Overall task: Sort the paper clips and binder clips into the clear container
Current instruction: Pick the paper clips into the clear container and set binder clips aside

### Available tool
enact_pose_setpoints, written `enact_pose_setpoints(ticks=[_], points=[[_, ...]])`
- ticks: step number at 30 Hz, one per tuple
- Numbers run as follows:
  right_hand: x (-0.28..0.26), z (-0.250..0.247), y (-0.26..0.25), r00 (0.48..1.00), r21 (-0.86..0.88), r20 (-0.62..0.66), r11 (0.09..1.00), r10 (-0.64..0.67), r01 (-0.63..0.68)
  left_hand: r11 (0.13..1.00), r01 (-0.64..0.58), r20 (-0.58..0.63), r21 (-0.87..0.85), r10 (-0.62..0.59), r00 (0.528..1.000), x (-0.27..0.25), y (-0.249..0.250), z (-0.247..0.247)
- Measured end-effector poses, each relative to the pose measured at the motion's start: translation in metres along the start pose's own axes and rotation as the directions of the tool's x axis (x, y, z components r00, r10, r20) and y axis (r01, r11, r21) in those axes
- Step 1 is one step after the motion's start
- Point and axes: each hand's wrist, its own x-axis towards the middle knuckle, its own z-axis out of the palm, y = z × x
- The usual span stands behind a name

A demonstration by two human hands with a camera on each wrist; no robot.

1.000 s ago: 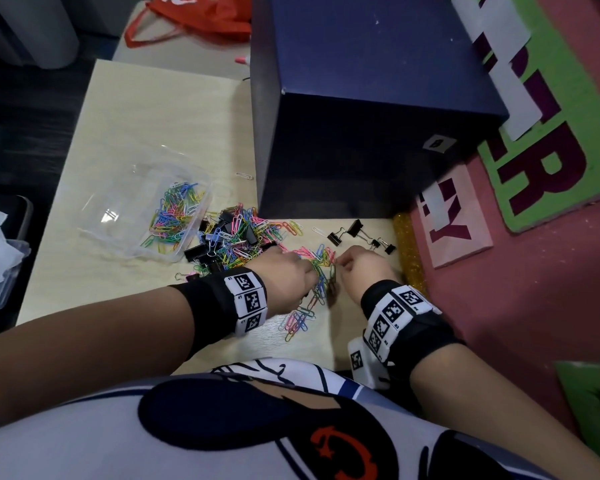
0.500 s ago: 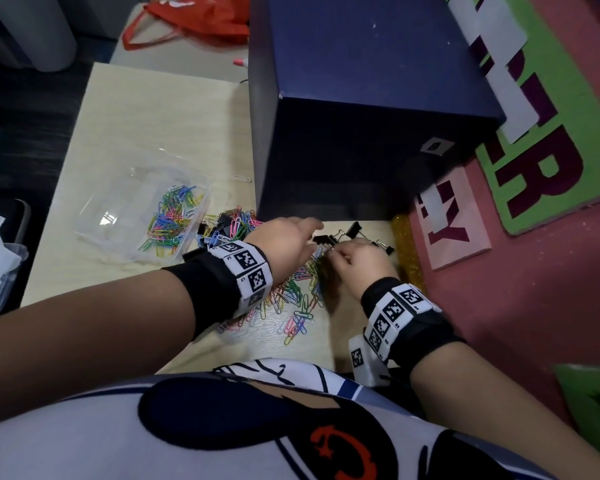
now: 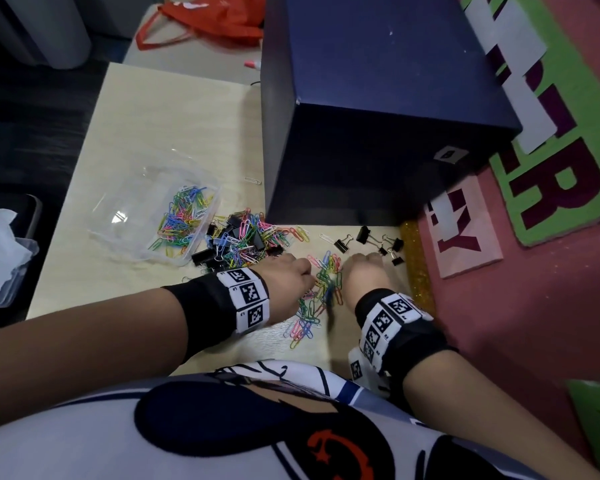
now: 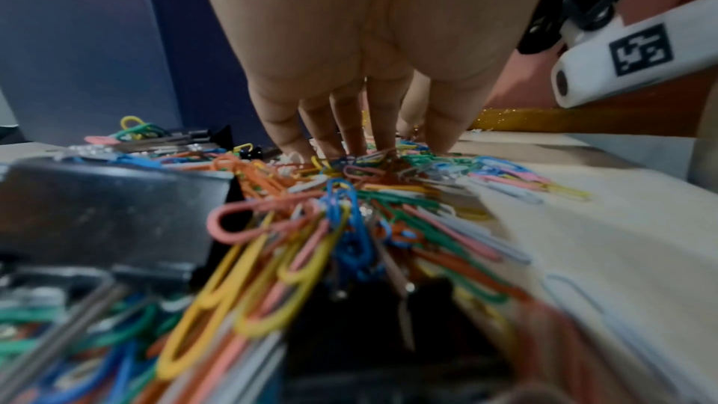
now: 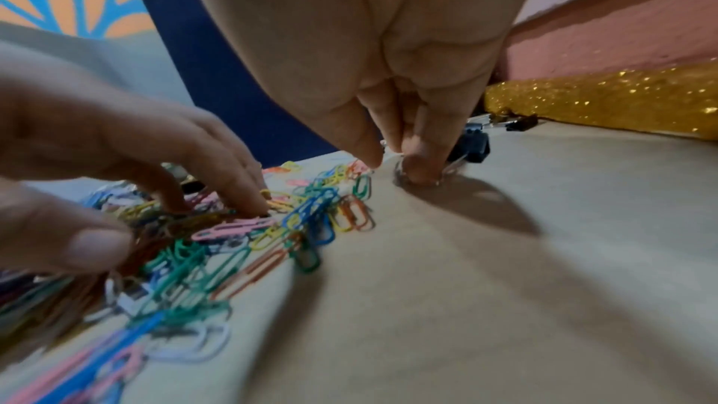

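Note:
The clear container [image 3: 201, 178] at the left holds coloured paper clips [image 3: 182, 218]. A mixed pile of paper clips and black binder clips [image 3: 238, 242] lies beside it. A smaller heap of paper clips [image 3: 324, 282] sits between my hands. My left hand [image 3: 307, 277] rests its spread, straight fingers [image 4: 351, 146] on this heap [image 5: 310, 211]. My right hand [image 3: 364, 270] is bunched, thumb and fingertips [image 5: 419, 169] pinching a thin silver clip [image 5: 400, 178] against the table. Loose binder clips [image 3: 364, 233] lie just beyond it, one [image 5: 472, 146] right behind the fingers.
A tall dark blue box [image 3: 378, 109] stands right behind the clips. A gold glitter strip [image 3: 414, 265] edges the table [image 3: 160, 119] on the right, with pink floor mats beyond. One silver paper clip [image 3: 253, 180] lies near the box. A red bag [image 3: 215, 19] lies at the far end.
Both hands reached forward toward the binder clips by the box, then drew back to the heap of paper clips near me. The left fingers now lie on that heap.

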Motion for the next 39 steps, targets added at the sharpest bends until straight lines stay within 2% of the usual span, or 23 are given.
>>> enact_pose_setpoints(ticks=[3, 7, 10, 13, 16, 21, 23, 26, 32, 39], points=[[-0.008, 0.005, -0.006, 0.997, -0.118, 0.026, 0.991, -0.066, 0.069, 1.0, 0.011, 0.026, -0.021, -0.011, 1.0, -0.004, 0.0, -0.001], [-0.01, 0.002, -0.013, 0.969, -0.044, 0.132, 0.975, -0.209, 0.217, 0.993, 0.113, -0.009, 0.016, -0.113, 0.994, -0.012, 0.001, -0.006], [-0.011, -0.008, -0.015, 0.977, -0.026, 0.157, 0.989, -0.143, 0.149, 0.98, 0.2, 0.037, 0.023, -0.201, 0.979, -0.019, -0.001, -0.006], [-0.022, -0.007, -0.016, 0.96, -0.207, 0.279, 0.976, -0.01, 0.07, 0.97, 0.244, 0.088, 0.015, -0.245, 0.966, -0.021, -0.003, -0.002], [-0.03, 0.007, -0.023, 0.952, -0.166, 0.3, 0.98, -0.056, 0.11, 0.965, 0.262, 0.089, 0.002, -0.261, 0.961, -0.018, -0.004, -0.003], [-0.031, 0.019, -0.032, 0.948, -0.067, 0.249, 0.973, -0.2, 0.223, 0.971, 0.238, 0.088, 0.015, -0.239, 0.967, -0.014, -0.01, -0.01], [-0.03, 0.022, -0.035, 0.946, -0.001, 0.199, 0.965, -0.256, 0.261, 0.976, 0.216, 0.076, 0.019, -0.217, 0.973, -0.014, -0.013, -0.01], [-0.03, 0.029, -0.04, 0.945, 0.002, 0.122, 0.952, -0.305, 0.307, 0.98, 0.198, 0.049, -0.004, -0.198, 0.979, -0.016, -0.016, -0.011], [-0.026, 0.029, -0.04, 0.956, 0.026, 0.03, 0.956, -0.292, 0.291, 0.972, 0.194, -0.03, -0.133, -0.2, 0.979, -0.022, -0.024, -0.012], [-0.02, 0.006, -0.043, 0.983, 0.006, 0.01, 0.983, -0.183, 0.182, 0.958, 0.19, -0.138, -0.216, -0.223, 0.965, -0.031, -0.03, -0.025]])
